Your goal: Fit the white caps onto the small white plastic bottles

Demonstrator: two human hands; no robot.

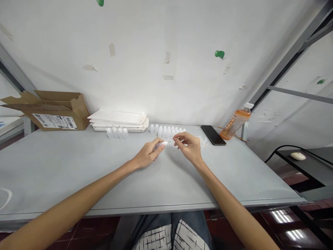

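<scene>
My left hand (pixel 149 152) is closed around a small white squeeze bottle (pixel 160 144), which lies tilted with its thin needle tip pointing right. Just right of that tip, my right hand (pixel 189 146) is closed, thumb and index finger pinched together; whatever they hold is too small to make out. Several white bottles (pixel 164 132) stand in rows behind my hands. Farther left, several bottles with dark needle tips (pixel 117 133) stand in front of a paper stack. Small white pieces (pixel 204 143) lie scattered right of my right hand.
An open cardboard box (pixel 61 113) sits at the back left, beside the stack of white envelopes (pixel 118 119). At the back right a black phone (pixel 213 135) lies near an orange drink bottle (pixel 235 123). The grey table (pixel 145 189) meets a white wall.
</scene>
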